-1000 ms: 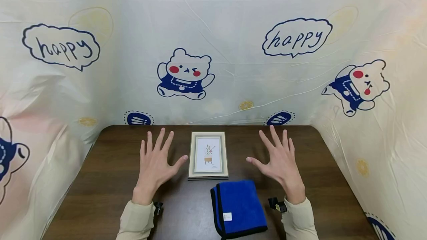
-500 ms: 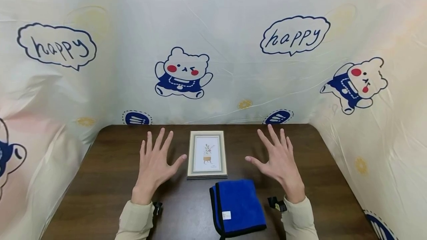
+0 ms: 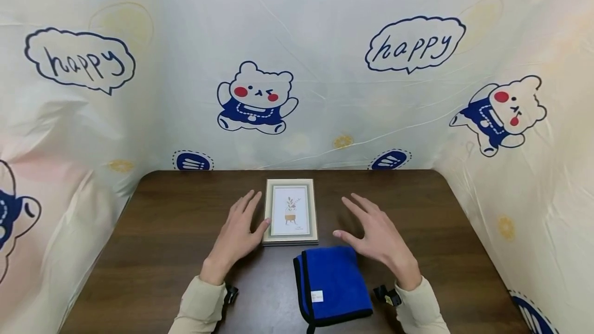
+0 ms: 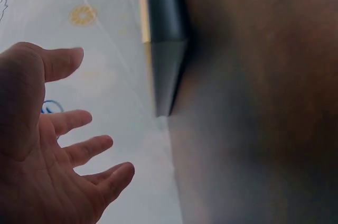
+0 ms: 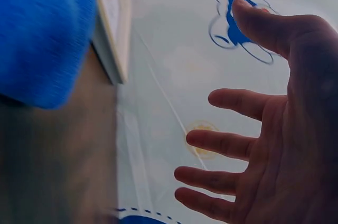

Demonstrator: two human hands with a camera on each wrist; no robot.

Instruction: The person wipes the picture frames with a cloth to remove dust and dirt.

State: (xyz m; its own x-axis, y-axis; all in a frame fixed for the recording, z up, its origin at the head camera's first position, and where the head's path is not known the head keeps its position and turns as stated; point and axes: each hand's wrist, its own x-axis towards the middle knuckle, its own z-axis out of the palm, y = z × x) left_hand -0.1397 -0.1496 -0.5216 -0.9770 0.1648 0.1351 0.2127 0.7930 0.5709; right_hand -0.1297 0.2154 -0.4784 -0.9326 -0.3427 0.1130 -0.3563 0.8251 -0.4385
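A picture frame [image 3: 290,211] with a cream border and a potted-plant print lies flat on the brown table. My left hand [image 3: 238,231] is at its left side, fingers spread, the thumb tip overlapping the frame's left edge in the head view. In the left wrist view the frame's dark side [image 4: 166,76] stands beyond the fingers, and the palm holds nothing. Right of the frame, my right hand [image 3: 378,236] hovers with fingers apart and nothing in it. Just in front of the frame lies a folded blue cloth [image 3: 334,285] with black edging and a white tag.
The dark wooden table [image 3: 139,272] ends at a pale printed curtain [image 3: 325,66] at the back and both sides. A small black camera mount [image 3: 387,295] sits at the right wrist, another [image 3: 230,294] at the left.
Both hands have moved inward towards the picture frame, the left one coming right up to its edge. Their fingers have lowered and spread less. Frame and cloth stay in place.
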